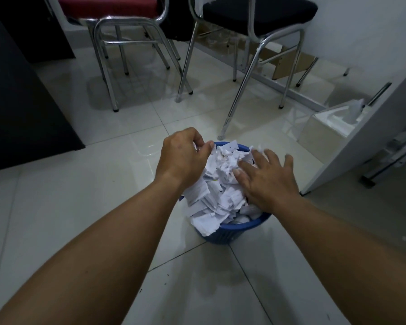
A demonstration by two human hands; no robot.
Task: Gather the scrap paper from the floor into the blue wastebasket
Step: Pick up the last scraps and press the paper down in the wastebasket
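The blue wastebasket [234, 233] stands on the white tiled floor in the middle of the view. White scrap paper [220, 184] is heaped in it above the rim, and some strips hang over the near left edge. My left hand [183, 158] is over the left side of the heap, with its fingers curled round paper at the far rim. My right hand [267, 177] lies flat on the right side of the heap, fingers spread and straight, pressing on the paper.
Two metal-legged chairs stand beyond the basket, one with a red seat [108, 5] and one with a black seat [258, 12]. A dark cabinet [21, 102] fills the left. A white panel [366, 137] leans at the right beside a white box [331, 123].
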